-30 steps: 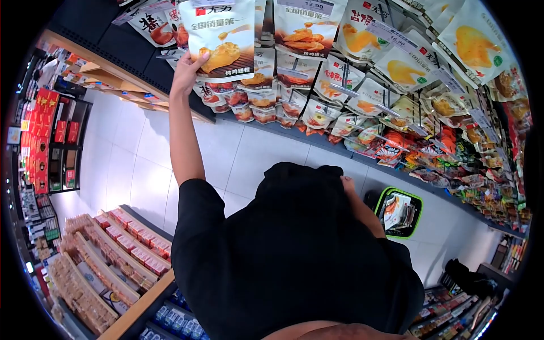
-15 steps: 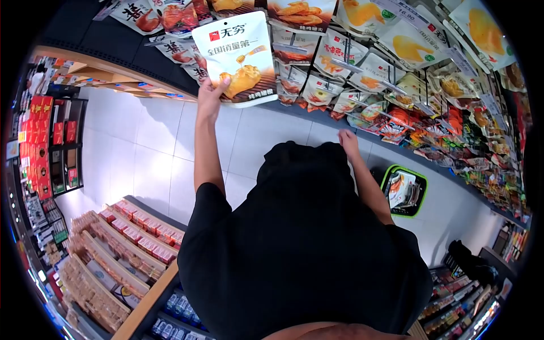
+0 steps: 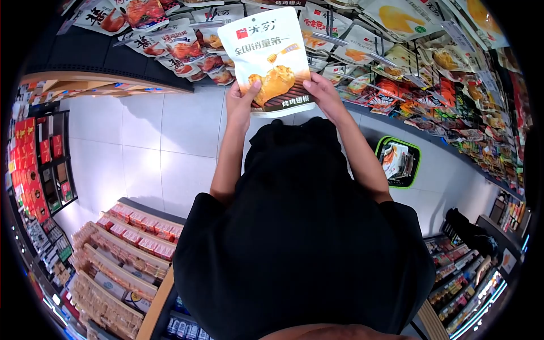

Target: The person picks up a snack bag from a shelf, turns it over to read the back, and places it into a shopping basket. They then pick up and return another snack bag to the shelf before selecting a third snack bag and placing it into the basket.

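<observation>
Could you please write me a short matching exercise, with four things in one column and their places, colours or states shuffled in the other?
1. Pouch
2. Left hand
3. Basket
4. Shirt

A. Plain black, worn by the person
B. Standing on the tiled floor, with a green rim
C. White at the top, with golden-brown food pictured below
D. Thumb on the printed front, near its lower left edge

Right pairs: 1-C, 2-D, 3-B, 4-A
</observation>
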The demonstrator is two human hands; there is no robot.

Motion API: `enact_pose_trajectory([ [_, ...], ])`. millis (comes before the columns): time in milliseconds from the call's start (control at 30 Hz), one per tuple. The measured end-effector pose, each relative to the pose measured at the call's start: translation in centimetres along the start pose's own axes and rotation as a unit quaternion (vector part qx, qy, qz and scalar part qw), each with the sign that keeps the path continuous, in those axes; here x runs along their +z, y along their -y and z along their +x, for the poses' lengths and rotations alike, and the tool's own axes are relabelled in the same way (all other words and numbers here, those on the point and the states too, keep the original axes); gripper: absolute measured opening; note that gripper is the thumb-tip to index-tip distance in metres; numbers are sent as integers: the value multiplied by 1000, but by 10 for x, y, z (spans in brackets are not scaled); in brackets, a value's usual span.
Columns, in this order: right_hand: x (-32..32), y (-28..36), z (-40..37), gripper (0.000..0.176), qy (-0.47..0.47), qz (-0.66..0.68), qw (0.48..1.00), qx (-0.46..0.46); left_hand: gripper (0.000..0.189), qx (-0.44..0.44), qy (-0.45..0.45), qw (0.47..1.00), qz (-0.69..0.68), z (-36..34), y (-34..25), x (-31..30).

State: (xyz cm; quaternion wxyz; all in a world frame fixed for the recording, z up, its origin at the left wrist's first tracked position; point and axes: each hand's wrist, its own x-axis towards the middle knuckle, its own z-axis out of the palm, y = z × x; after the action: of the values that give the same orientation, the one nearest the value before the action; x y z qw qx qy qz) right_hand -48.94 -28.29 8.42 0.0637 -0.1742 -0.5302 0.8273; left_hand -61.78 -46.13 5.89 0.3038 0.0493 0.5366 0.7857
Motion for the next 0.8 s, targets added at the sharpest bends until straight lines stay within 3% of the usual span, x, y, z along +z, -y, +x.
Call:
enact_pose_trajectory([
  [333,1,-1,-8,37,-65,-71,994,51,34,-10,44,997,66,-14,1,18],
  [800,1,0,-18,33,-148,-74,986,-2,33,16,62,993,101,-14,1,35],
])
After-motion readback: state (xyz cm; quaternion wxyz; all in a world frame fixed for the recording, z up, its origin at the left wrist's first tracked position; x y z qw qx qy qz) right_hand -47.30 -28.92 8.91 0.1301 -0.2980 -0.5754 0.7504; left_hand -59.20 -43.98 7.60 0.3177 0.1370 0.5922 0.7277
